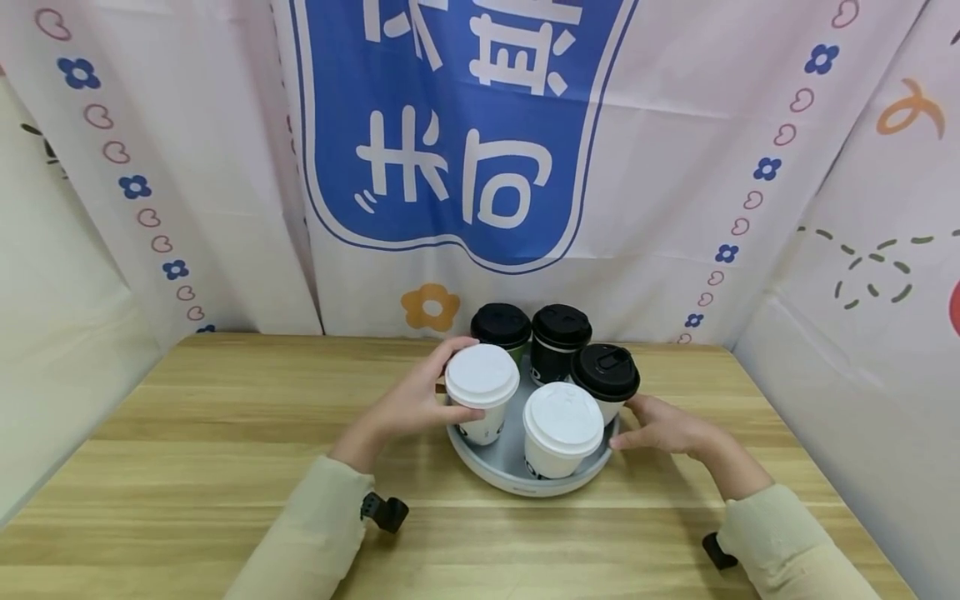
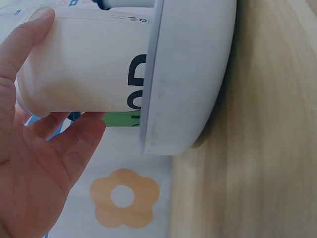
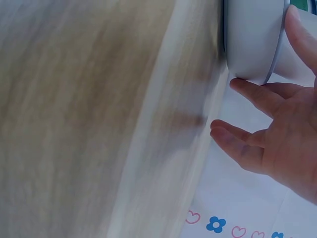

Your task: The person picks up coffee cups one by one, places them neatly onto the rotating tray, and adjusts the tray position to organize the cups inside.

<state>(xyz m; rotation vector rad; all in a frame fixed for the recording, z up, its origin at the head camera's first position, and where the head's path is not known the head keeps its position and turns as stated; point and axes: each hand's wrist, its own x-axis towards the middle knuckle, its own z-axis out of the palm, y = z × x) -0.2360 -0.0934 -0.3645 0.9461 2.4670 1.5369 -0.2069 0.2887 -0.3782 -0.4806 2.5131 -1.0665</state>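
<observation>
My left hand (image 1: pixel 415 397) grips a paper cup with a white lid (image 1: pixel 482 375), its thumb in front and fingers behind. In the left wrist view that white cup (image 2: pixel 89 64), with dark lettering, stands at the tray's wall (image 2: pixel 193 69); its base is hidden. A second white-lidded cup (image 1: pixel 562 421) stands on the round grey tray (image 1: pixel 510 483). Behind are a green cup with a black lid (image 1: pixel 501 325), a black cup (image 1: pixel 560 333) and a white cup with a black lid (image 1: pixel 606 372). At the right rim, my right hand (image 1: pixel 663 427) touches the tray with loosely spread fingers (image 3: pixel 257 96).
The tray rests on a wood-grain table (image 1: pixel 225 442) near its back edge. A printed cloth (image 1: pixel 675 167) with a blue sign hangs right behind it. White printed cloth walls (image 1: pixel 885 350) border the sides.
</observation>
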